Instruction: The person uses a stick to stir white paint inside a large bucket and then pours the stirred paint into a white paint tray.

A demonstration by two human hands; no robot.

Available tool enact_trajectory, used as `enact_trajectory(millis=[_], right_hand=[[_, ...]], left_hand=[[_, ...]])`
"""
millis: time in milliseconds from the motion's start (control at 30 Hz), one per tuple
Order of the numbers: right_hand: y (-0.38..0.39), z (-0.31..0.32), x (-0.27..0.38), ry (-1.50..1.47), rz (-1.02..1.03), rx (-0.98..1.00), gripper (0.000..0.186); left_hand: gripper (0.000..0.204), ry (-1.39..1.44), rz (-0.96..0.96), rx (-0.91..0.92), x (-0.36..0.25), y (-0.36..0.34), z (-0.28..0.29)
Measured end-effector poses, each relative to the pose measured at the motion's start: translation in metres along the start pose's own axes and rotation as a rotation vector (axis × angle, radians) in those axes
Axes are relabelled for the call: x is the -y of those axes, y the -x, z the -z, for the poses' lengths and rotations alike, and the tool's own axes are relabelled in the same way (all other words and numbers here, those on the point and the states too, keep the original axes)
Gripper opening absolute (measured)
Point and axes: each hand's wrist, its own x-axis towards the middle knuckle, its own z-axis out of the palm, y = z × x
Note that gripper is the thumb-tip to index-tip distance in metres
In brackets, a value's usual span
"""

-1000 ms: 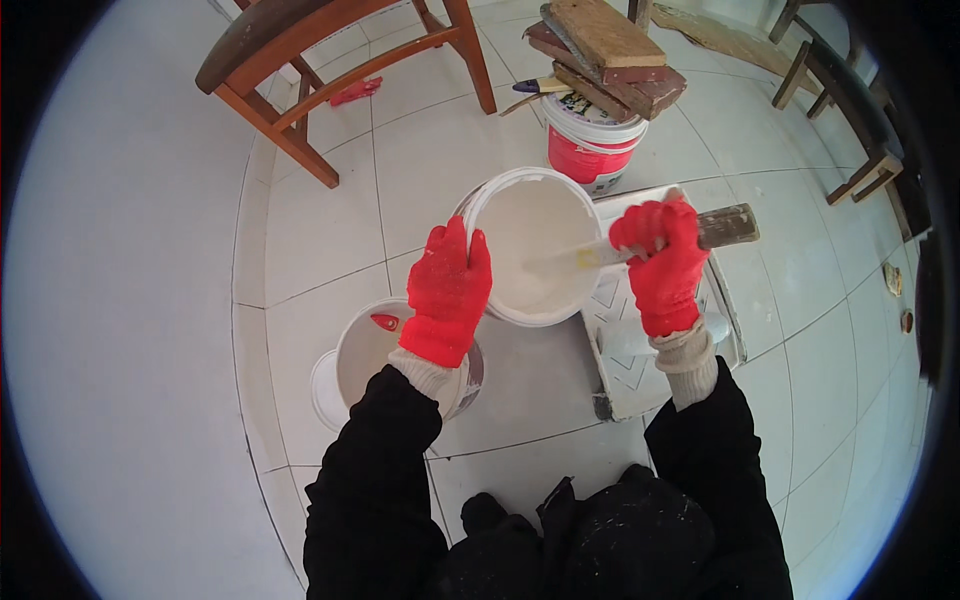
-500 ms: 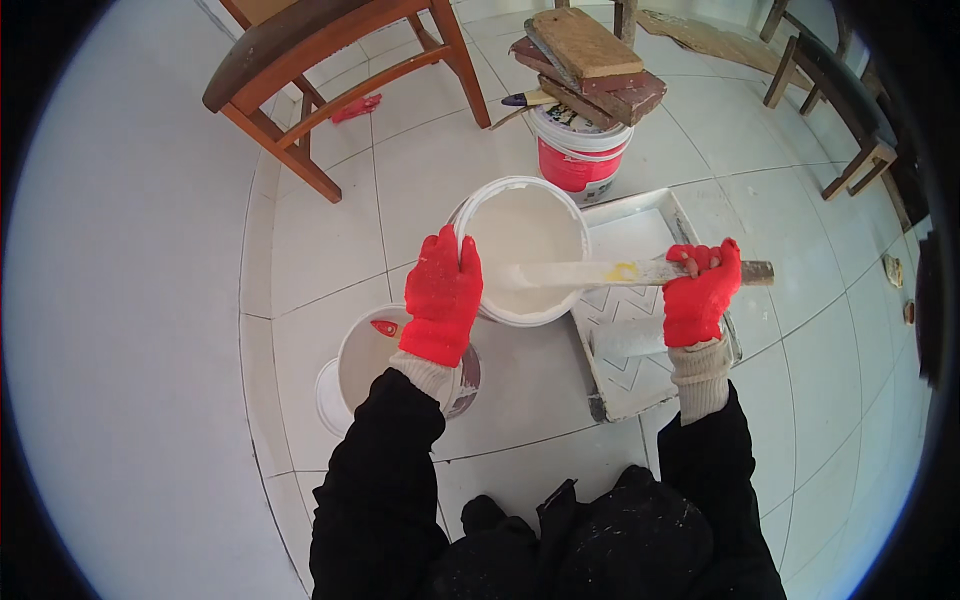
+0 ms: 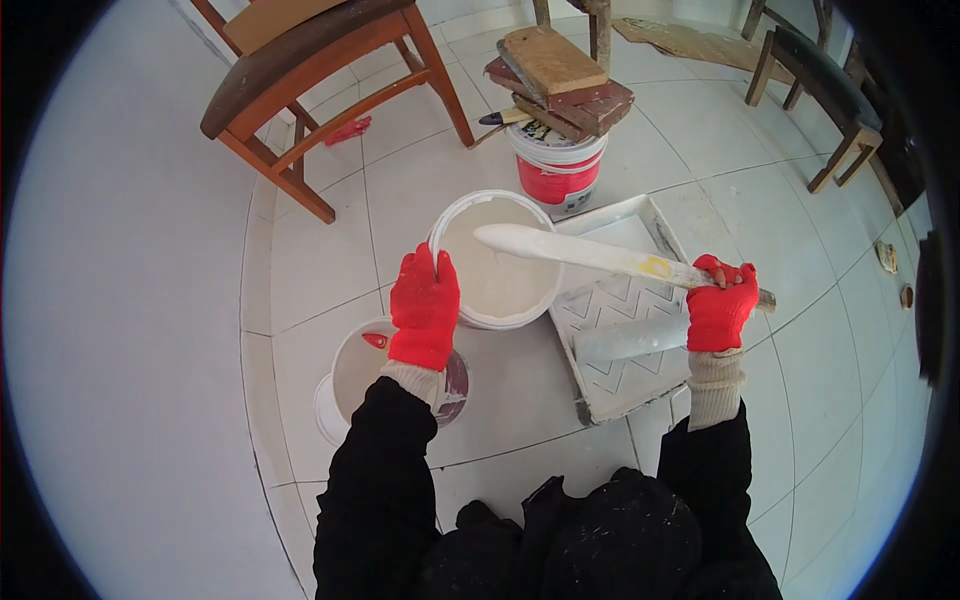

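Since the earlier frame, the right hand point(image 3: 722, 312) has drawn the paint-coated stir stick point(image 3: 600, 255) up and out toward three o'clock, so the stick now lies nearly level above the white paint bucket point(image 3: 497, 260) instead of dipping into it. Its white, paint-covered end hangs over the bucket's far side at about twelve o'clock of the rim, and its bare wooden end pokes out past the glove. The right hand's grip is clenched around the stick near that end. Both hands wear red gloves over pale knit cuffs and black sleeves.

The left hand point(image 3: 424, 310) rests on the bucket's rim at about nine o'clock, fingers curled over the edge, grasping it. The bucket holds creamy white paint and stands on a pale tiled floor point(image 3: 320, 270).

Just beside the bucket at three o'clock lies a grey paint tray point(image 3: 620, 385) with a ribbed pattern, and a paint roller point(image 3: 630, 338) lies across it below the stick. Under the left wrist, at seven o'clock of the bucket, sits a second, smaller white bucket point(image 3: 350, 375) with a red mark inside. At one o'clock stands a red and white paint pail point(image 3: 555, 175) with wooden boards point(image 3: 560, 80) stacked on top. A wooden chair point(image 3: 310, 70) stands at eleven o'clock.
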Motion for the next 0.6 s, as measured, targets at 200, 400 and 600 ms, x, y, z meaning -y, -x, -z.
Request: enact_trajectory(millis=[200, 400, 600], right_hand=[[-0.028, 0.009, 0.043, -0.107, -0.052, -0.033, 0.034], [-0.073, 0.019, 0.119, -0.176, 0.081, 0.062, 0.033], [-0.026, -0.033, 0.092, 0.207, 0.362, 0.353, 0.031]], left_hand=[[0.032, -0.021, -0.022, -0.011, -0.006, -0.001, 0.007], [0.031, 0.007, -0.014, -0.02, -0.001, 0.0, -0.005], [0.03, 0.02, 0.001, 0.022, -0.011, -0.003, 0.0]])
